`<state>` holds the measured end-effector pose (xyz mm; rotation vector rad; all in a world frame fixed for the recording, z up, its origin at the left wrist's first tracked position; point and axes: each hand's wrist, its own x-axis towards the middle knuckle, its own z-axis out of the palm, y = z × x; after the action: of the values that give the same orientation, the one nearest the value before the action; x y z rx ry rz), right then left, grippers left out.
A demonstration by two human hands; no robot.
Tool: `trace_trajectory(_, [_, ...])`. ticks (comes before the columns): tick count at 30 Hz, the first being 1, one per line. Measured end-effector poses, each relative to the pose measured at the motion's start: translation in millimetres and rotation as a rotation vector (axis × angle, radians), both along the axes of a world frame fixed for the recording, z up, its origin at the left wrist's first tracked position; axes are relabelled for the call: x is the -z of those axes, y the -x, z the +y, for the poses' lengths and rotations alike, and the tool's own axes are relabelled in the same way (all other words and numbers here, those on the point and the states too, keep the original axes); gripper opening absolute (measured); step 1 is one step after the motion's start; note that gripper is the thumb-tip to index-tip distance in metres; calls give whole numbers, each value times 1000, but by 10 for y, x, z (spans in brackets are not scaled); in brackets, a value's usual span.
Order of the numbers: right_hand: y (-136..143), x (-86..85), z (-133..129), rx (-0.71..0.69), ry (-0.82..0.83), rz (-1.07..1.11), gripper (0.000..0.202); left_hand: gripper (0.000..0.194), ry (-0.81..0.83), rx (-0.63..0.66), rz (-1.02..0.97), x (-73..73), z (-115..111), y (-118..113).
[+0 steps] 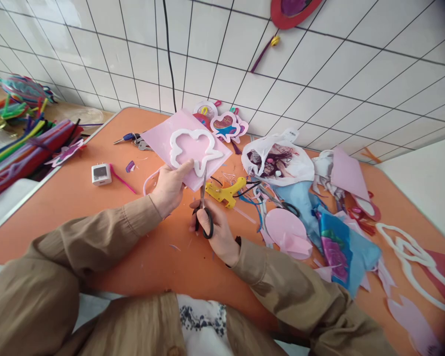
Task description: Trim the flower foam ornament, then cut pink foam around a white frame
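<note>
My left hand (169, 188) grips a pink square sheet (159, 132) by its lower edge, thumb on top. Against the sheet lies a white cloud-shaped outline (178, 134), pressed under that thumb. Black-handled scissors (208, 231) are in my right hand (219, 232), fingers through the loops. Their blades point up at the sheet's lower right edge, beside the white outline; whether they are fully closed I cannot tell. Just right of the blades lies a yellow glue gun (228, 192) on the orange table (144, 262).
A white plastic bag (298, 160), a second pair of scissors (289, 208), pink rounds (284, 222) and blue fabric (300, 198) crowd the right. Finished-looking cloud ornaments (226, 126) sit by the tiled wall. Left are keys (143, 143), a white charger (101, 174) and pipe cleaners (29, 153).
</note>
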<state>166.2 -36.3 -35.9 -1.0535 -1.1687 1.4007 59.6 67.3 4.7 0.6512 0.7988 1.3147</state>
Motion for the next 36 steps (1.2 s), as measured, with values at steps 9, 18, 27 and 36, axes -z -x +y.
trace_trajectory(9, [13, -34, -6, 2, 51, -8, 59, 38, -11, -1, 9, 12, -5, 2])
trace_trajectory(18, [44, -17, -30, 7, 81, 29, 53, 37, 11, -23, -5, 27, -24, -22])
trace_trajectory(27, [62, 5, -21, 12, 64, 44, 53, 29, 13, -9, 7, 24, -37, -20])
trace_trajectory(36, [82, 19, -32, 41, 85, 39, 52, 41, 26, -27, -8, 7, -60, -35])
